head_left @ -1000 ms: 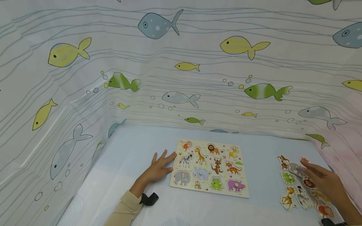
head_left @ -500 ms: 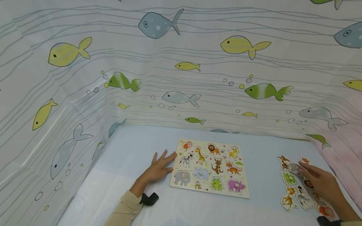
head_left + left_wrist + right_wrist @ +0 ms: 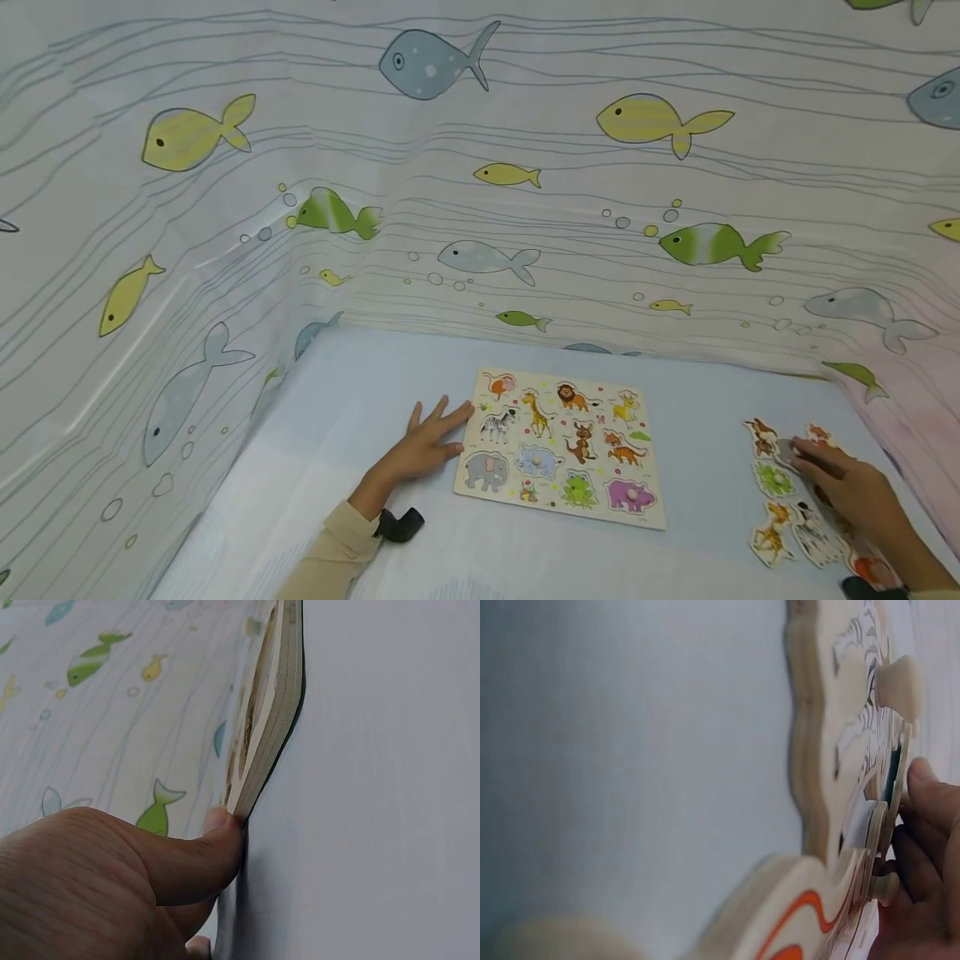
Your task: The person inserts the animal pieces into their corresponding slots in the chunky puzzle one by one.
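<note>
A wooden animal puzzle board (image 3: 558,446) lies on the pale blue surface. My left hand (image 3: 423,446) rests at its left edge with fingers spread; in the left wrist view, the thumb (image 3: 221,847) touches the board's edge. Loose knobbed puzzle pieces lie to the right, among them a giraffe (image 3: 772,533), a zebra (image 3: 813,533) and a green frog (image 3: 772,479). My right hand (image 3: 855,492) reaches over them, thumb and fingers pinching a grey puzzle piece (image 3: 785,451), which they partly cover. In the right wrist view, fingers curl close by the pieces' edges and knobs.
Fish-patterned cloth (image 3: 480,208) rises behind and on the left of the surface. A purple hippo (image 3: 632,495) and a light blue animal (image 3: 538,461) with knobs sit in the board. A brown animal piece (image 3: 763,437) lies at the loose group's far left.
My right hand has shifted slightly left, its fingers closing over the grey piece and covering more of it. My left hand stays at the board. The head view has turned slightly.
</note>
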A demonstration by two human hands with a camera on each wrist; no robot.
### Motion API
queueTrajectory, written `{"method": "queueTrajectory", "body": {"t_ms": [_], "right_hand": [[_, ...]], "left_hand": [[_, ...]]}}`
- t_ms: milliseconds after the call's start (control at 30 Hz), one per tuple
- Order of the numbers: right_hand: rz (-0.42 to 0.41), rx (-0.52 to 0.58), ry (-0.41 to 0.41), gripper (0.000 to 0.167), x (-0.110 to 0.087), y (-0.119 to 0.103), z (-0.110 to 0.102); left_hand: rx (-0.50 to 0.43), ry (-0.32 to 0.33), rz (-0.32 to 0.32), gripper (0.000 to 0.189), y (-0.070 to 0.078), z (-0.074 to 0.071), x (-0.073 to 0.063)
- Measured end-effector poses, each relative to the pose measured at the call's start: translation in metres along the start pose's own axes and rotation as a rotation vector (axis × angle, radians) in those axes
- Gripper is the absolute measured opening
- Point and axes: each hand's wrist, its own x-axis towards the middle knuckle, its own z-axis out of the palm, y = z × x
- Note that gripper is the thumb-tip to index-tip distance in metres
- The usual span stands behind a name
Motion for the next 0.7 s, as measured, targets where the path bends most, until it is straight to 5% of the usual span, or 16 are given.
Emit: {"method": "queueTrajectory", "body": {"t_ms": [300, 700], "right_hand": [[0.010, 0.003, 0.069, 0.047, 0.001, 0.009, 0.008], [-0.054, 0.011, 0.018, 0.051, 0.009, 0.007, 0.006]], "left_hand": [[0.008, -0.010, -0.015, 0.066, 0.002, 0.002, 0.001], [0.019, -0.001, -0.033, 0.067, 0.000, 0.002, 0.001]]}}
